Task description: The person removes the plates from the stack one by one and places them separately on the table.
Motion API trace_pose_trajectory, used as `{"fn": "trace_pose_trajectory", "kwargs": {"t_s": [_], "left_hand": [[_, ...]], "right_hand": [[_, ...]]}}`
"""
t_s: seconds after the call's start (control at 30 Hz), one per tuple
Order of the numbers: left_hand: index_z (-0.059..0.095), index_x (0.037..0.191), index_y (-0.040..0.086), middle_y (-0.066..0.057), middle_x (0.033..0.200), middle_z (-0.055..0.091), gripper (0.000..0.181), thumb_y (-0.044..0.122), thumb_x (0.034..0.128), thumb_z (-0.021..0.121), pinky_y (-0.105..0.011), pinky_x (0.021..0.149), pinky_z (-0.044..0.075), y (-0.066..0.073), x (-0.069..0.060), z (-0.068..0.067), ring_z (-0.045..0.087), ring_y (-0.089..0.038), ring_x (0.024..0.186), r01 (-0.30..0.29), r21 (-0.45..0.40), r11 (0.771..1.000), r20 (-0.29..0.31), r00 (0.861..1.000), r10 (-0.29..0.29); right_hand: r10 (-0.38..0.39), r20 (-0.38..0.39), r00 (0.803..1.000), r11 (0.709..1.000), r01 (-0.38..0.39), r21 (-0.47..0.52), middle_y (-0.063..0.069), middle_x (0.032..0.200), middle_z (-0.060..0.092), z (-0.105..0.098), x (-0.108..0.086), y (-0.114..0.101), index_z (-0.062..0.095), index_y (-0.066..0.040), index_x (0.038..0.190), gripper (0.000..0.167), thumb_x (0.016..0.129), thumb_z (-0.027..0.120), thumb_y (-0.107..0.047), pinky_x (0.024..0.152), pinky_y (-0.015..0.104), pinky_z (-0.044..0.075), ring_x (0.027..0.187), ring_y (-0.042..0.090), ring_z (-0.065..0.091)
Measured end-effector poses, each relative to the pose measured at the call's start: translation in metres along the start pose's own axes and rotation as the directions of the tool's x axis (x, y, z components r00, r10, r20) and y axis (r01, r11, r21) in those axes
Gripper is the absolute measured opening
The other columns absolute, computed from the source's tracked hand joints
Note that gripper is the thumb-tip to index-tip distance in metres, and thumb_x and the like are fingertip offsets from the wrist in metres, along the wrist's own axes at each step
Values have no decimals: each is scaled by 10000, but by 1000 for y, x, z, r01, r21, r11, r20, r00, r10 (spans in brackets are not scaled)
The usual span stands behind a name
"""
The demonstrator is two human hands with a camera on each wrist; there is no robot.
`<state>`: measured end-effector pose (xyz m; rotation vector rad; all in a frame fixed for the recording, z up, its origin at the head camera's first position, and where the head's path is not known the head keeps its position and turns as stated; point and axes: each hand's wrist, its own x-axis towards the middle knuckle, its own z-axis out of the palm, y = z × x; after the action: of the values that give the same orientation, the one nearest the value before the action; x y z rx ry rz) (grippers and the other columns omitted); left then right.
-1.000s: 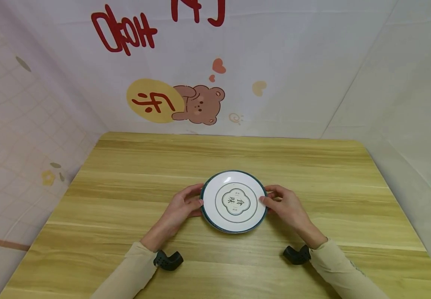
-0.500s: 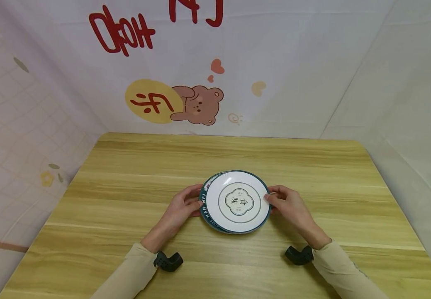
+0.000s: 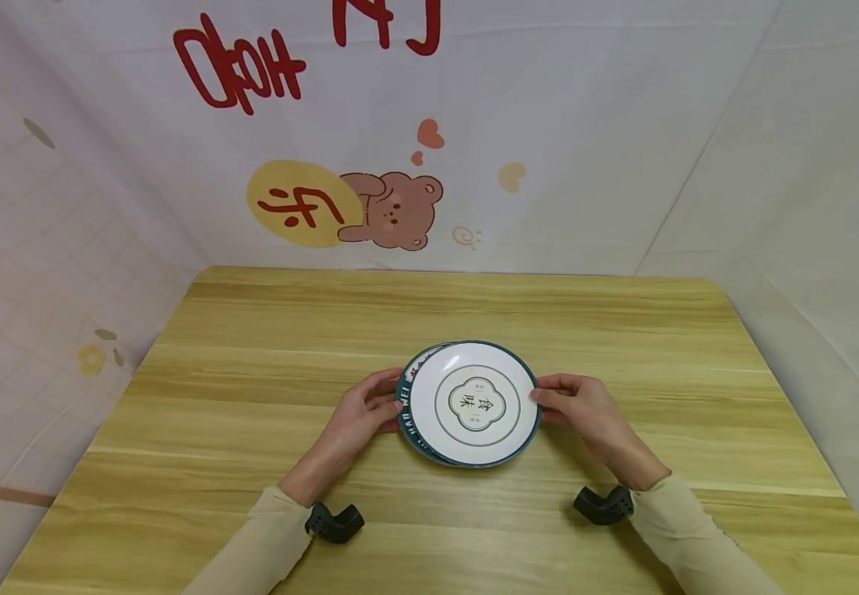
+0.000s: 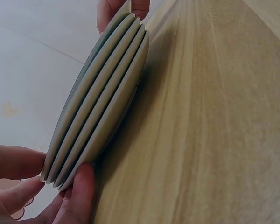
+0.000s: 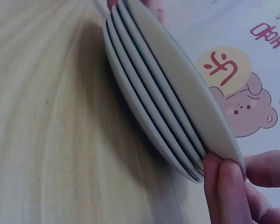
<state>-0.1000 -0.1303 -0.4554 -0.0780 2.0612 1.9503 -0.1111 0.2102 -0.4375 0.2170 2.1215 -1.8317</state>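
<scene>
A stack of several plates sits on the table, the white top plate [image 3: 474, 446] shifted to the right so the green lettered rim of the plate below [image 3: 408, 421] shows at the left. My left hand [image 3: 358, 413] grips the stack's left edge, thumb on the lower rim and fingers beneath. In the left wrist view, the stacked plates [image 4: 100, 93] lie between thumb and fingers. My right hand [image 3: 585, 413] pinches the top plate's right edge. The right wrist view shows that plate [image 5: 186, 79] raised off the others on the side of my right hand [image 5: 242, 186].
The wooden table [image 3: 250, 330] runs back to a white backdrop [image 3: 585, 107] printed with a bear [image 3: 403, 211] and red characters. Cloth also hangs at both sides. A black wrist mount [image 3: 336, 523] is by the left sleeve, another [image 3: 603, 506] by the right.
My right hand has moved a little to the right with the top plate, uncovering the lettered rim of the plate beneath. My left hand has stayed at the stack's left edge.
</scene>
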Motion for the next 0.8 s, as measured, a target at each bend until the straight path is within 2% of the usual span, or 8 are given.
{"fn": "trace_pose_trajectory", "kwargs": {"t_s": [0.33,0.67,0.8], "left_hand": [[522,1505,87,-183,1419,573,535,-49,993,602,-369,852,613,0,1,1,636,-281,1162,8,-21,1000,-12,1000,-8],[521,1504,75,-195,1406,574,539,-53,986,605,-377,853,614,0,0,0,642,-284,1147,2,-38,999,-7,1000,-2],[523,1503,77,-192,1403,574,537,-49,987,607,-372,854,613,0,0,1,642,-272,1135,4,-39,999,-9,1000,-5]], "right_hand": [[4,-15,1000,1000,-4,27,141,1173,695,-6,-5,-4,576,158,1338,463,982,714,-105,847,260,604,943,91,680],[-34,-51,998,997,37,67,-12,1058,728,-29,-10,-11,540,185,1364,525,992,715,-142,837,250,604,898,62,710],[-50,-56,997,990,57,126,-45,1000,749,-42,-12,-14,592,158,1322,452,988,716,-121,830,246,604,881,78,733]]}}
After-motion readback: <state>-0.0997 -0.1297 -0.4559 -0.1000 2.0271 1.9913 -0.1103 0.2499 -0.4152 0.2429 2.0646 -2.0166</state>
